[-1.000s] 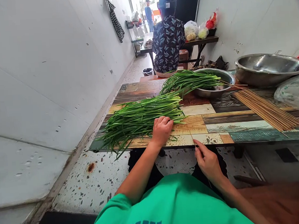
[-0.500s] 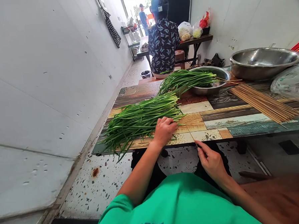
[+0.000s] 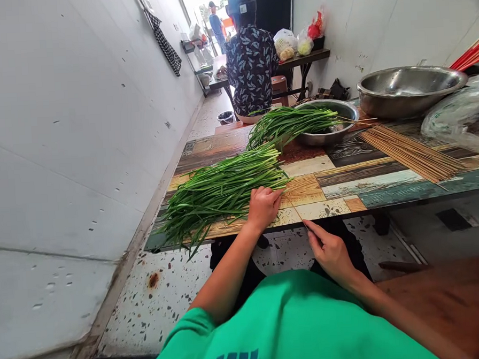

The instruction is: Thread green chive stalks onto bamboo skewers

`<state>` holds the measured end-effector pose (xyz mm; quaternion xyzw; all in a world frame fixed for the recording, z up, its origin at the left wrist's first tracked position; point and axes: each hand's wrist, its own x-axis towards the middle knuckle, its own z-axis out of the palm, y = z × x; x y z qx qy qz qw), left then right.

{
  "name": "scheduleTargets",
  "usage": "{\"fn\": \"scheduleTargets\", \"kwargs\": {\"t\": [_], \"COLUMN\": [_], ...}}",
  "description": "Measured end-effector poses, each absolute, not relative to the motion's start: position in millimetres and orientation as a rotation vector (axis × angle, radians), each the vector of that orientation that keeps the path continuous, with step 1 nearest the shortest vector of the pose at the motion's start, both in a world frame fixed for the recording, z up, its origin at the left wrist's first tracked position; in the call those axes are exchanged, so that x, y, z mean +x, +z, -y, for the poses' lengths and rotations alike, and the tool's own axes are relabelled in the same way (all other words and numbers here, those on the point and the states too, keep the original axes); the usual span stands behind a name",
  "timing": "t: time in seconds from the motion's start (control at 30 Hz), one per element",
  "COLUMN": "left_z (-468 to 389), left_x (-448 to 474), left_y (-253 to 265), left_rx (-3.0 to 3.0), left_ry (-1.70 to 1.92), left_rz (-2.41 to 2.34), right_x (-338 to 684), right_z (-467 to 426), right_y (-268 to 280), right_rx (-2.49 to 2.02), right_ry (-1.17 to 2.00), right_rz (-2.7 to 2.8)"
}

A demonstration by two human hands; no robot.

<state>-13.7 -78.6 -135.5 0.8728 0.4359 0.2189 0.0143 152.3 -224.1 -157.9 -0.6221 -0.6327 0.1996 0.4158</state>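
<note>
Ideally, the right hand (image 3: 329, 251) aims its pinched bamboo skewer (image 3: 296, 210) clear of the left hand (image 3: 262, 208), whose grip on garlic chives (image 3: 224, 187) is unclear.

Around the patchwork tabletop (image 3: 385, 193), I see: left, scuffed white wall (image 3: 61, 156); below, speckled floor (image 3: 130, 319); beyond, daylit opening (image 3: 195, 2).

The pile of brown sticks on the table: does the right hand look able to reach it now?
Probably yes: nothing visible blocks the way from the right hand to the pile of brown sticks, though that hand holds one thin stick.
</note>
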Motion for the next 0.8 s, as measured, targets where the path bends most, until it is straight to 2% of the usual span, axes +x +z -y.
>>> {"fn": "scheduleTargets", "kwargs": {"t": [0.8], "left_z": [70.2], "left_x": [-14.3], "left_y": [-139.6], "left_rx": [2.611], "left_ry": [0.726], "left_rz": [-1.317], "right_x": [152.7], "right_z": [223.7], "right_y": [-160.2], "right_rx": [-1.558], "right_ry": [0.466], "right_rz": [1.612]}}
